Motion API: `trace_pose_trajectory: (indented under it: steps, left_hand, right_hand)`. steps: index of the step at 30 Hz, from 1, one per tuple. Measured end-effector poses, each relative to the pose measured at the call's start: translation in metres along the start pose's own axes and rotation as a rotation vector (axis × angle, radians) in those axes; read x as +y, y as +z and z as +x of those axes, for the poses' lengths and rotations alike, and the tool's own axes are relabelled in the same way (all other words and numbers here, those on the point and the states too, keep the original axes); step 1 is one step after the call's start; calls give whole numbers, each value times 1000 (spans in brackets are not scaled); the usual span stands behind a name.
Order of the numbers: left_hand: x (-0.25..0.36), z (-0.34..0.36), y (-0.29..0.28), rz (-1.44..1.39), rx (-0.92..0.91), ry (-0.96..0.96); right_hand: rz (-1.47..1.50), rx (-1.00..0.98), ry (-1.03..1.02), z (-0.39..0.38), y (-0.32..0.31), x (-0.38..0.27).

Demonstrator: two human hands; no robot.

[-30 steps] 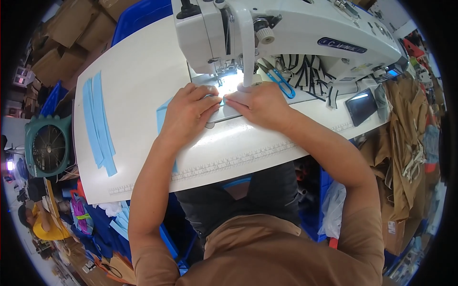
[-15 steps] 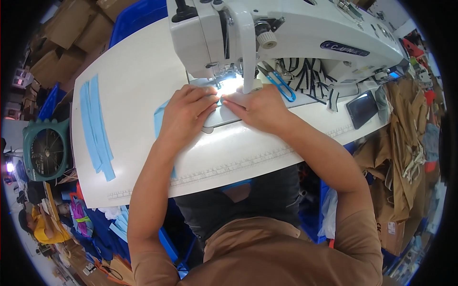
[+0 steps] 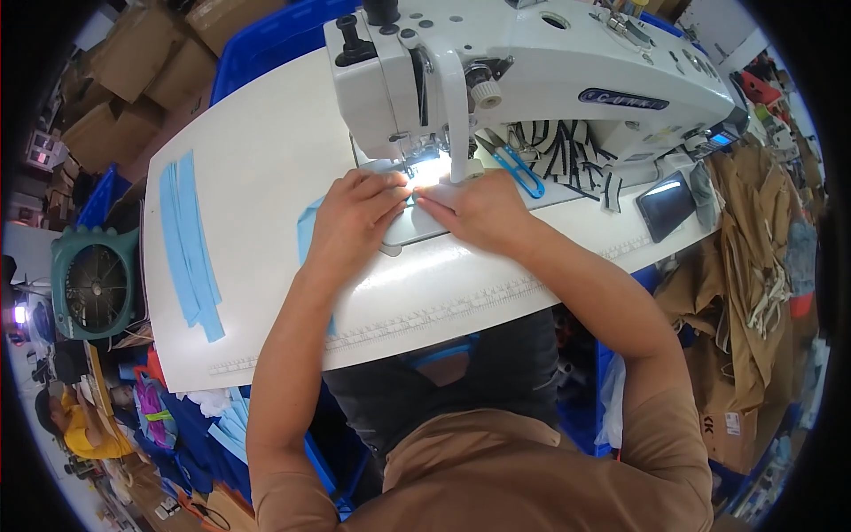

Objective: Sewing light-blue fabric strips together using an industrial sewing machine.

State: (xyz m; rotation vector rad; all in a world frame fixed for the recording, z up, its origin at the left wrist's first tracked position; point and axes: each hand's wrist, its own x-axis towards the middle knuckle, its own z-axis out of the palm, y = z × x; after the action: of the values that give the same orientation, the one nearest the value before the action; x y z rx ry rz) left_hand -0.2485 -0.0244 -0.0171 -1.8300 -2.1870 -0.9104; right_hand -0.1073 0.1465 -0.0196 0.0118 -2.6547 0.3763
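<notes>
Under the lit needle area of a white sewing machine (image 3: 390, 93), my left hand (image 3: 356, 215) and my right hand (image 3: 486, 211) meet almost fingertip to fingertip. Both are closed, pressing a light blue fabric strip (image 3: 308, 227) at the metal plate. Little of the strip shows between the fingers; more of it comes out left of my left wrist and reappears near the table's front edge. Glare hides the exact spot beneath the presser foot. Just beyond my right hand lie blue-handled thread snips (image 3: 521, 168).
More light blue strips (image 3: 191, 244) lie on the table's left. Black-and-white strips (image 3: 567, 155) and a phone (image 3: 666, 206) are at the right. A printed ruler (image 3: 443, 310) follows the front edge. A green fan (image 3: 96, 282) stands left; another person in yellow (image 3: 87, 430) sits beyond.
The whole view has shifted slightly, so the machine and table appear a little lower. My hands keep nearly the same pose at the needle, still on the fabric.
</notes>
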Motion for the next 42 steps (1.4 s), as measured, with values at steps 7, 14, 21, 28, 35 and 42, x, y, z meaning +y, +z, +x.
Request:
trace_pose_trajectory:
  steps: [7,14,21,28,35,42]
  left_hand:
    - [-1,0,3,-25,17,9]
    - [0,1,2,12,12,16]
    - [-2,1,4,12,27,15]
    - [-2,-1,4,73,27,14]
    - [-2,0,6,106,32,53]
    - [2,-4,4,223,26,60]
  right_hand:
    - [-24,13,-2,-2,1,1]
    - [-8,52,-8,-2,3,1]
    - [-87,22,-60,-3,3,2]
    - [-53,45,-46,-2,4,-1]
    - [-72,20,-40,-6,5,2]
    - [-29,38,-24,-3,3,-2]
